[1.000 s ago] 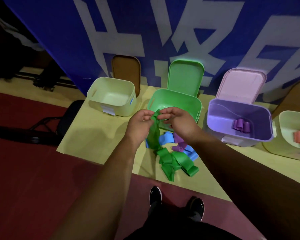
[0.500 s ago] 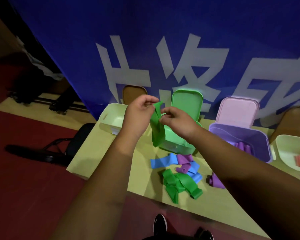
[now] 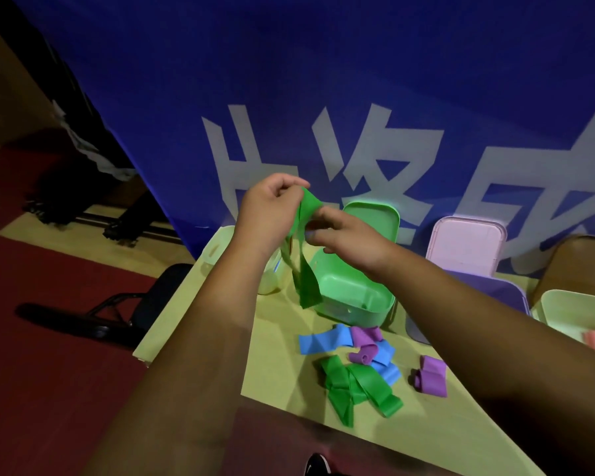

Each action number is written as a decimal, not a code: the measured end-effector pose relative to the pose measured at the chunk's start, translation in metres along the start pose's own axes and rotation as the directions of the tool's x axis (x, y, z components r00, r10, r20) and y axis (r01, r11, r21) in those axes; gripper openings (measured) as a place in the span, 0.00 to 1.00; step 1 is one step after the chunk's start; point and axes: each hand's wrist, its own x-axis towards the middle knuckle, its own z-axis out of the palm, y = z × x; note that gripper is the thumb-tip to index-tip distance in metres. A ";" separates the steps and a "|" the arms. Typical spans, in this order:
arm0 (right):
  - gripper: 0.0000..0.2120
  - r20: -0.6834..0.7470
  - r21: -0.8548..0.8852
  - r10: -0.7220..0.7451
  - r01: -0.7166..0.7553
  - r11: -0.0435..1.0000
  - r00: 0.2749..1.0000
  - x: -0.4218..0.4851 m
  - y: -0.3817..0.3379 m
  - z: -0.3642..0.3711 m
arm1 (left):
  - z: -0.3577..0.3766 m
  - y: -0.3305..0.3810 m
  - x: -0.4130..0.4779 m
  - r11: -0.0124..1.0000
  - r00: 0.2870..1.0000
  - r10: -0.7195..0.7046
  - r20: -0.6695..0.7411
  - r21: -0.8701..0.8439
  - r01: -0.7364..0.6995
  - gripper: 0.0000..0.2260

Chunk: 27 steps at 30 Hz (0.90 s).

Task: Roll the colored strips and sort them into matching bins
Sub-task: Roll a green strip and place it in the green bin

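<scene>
The green strip [image 3: 308, 286] looks thin, light and floppy. It hangs limp from its top end with a slight twist, and its lower end dangles in front of the green bin [image 3: 364, 312], clear of the table [image 3: 272, 355]. Something this soft probably won't hold a shape by itself, so the best place to take it is at one short end. Pinched across its width there, the first turn can start tight and square while the loose tail hangs free and feeds in. It weighs next to nothing, so the likely trouble is a coil springing open or skewing, not a drop. The left hand [image 3: 268, 214] is raised well above the table with its knuckles up. Its thumb and curled fingers pinch the top edge of the strip. The right hand [image 3: 347, 235] comes in from the other side just below it, fingers bent, and grips the strip near the same end. The fingertips are partly hidden behind the strip, so it is hard to say whether a first turn has been made. Both forearms reach forward over the loose strips [image 3: 354, 386] heaped on the table.
</scene>
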 end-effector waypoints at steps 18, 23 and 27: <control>0.13 0.041 0.219 0.071 -0.078 0.973 0.997 0.003 -0.024 0.007 | -0.033 -0.005 0.015 0.994 0.993 -0.102 0.061 0.034 0.100 0.08; 0.16 0.053 0.264 0.066 -0.078 0.961 0.996 -0.001 -0.031 -0.001 | -0.039 -0.006 0.010 0.993 0.987 -0.120 0.106 0.007 0.120 0.08; 0.14 0.106 0.368 0.103 -0.135 0.920 0.989 0.000 -0.034 -0.004 | -0.038 -0.010 0.007 0.990 0.981 -0.131 0.144 -0.037 0.138 0.11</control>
